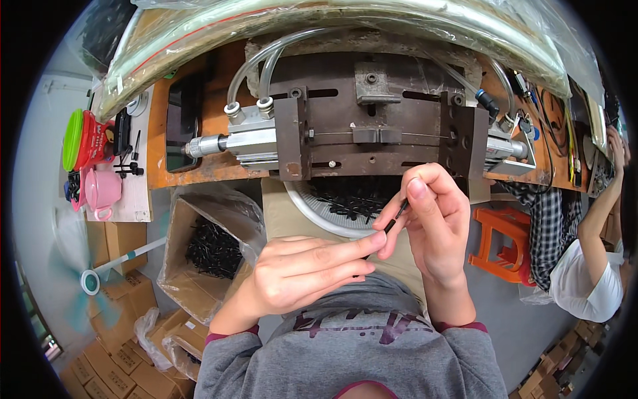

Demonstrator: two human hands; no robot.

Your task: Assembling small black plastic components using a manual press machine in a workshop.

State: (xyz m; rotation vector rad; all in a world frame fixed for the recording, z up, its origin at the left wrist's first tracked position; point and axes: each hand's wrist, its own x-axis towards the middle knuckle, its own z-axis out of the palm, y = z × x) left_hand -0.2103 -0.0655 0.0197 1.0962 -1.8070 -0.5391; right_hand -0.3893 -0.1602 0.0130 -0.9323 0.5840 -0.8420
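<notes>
Close together in front of my body, both hands hold a thin black rod-like part (390, 227). Thumb and fingers of my right hand (436, 223) pinch its upper end. Lower down, my left hand (299, 274) is closed with its fingers pressed together, and a dark tip sticks out beneath them. Part of the rod is hidden by the fingers. Behind the hands, a white basin (300, 207) on my lap holds many small black parts (349, 199). Beyond it stands a dark metal fixture (332, 156) with a small clamp block (377, 135) at its middle.
Silver air cylinders (256, 147) with clear hoses (249, 70) flank the fixture on the wooden bench (163, 174). An open carton (183, 276) of black parts stands left. A fan (90, 282) is farther left. At right are an orange stool (485, 246) and another person (588, 282).
</notes>
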